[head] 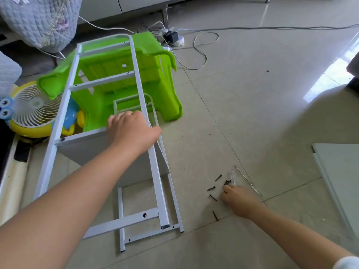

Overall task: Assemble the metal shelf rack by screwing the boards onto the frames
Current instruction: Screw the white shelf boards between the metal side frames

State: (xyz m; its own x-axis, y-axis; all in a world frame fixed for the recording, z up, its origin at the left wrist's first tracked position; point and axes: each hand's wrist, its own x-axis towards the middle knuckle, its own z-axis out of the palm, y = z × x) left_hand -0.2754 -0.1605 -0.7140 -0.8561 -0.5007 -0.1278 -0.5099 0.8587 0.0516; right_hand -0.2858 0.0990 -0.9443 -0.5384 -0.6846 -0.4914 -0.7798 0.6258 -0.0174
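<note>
Two frames (104, 78) of pale grey metal tubing are in play: the upper one stands tilted, leaning toward a green stool (136, 74), while the second frame (147, 218) lies flat on the tiled floor (252, 113) beneath it. Between them a grey board (93, 152) is fixed edge-on to the upper frame's lower rung, a dark screw head showing at its left end. The left hand (132, 131) rests on the board's top edge beside the frame's right rail, fingers curled over it in a grip. Right of the frames, well apart from them, black screws (213, 188) lie scattered on the floor. The right hand (239, 200) reaches down among them, fingertips bent at the pile; whether it has pinched one I cannot tell. A clear-handled screwdriver (243, 179) lies just beyond that hand. Another board (342, 177) lies flat at the right edge.
</note>
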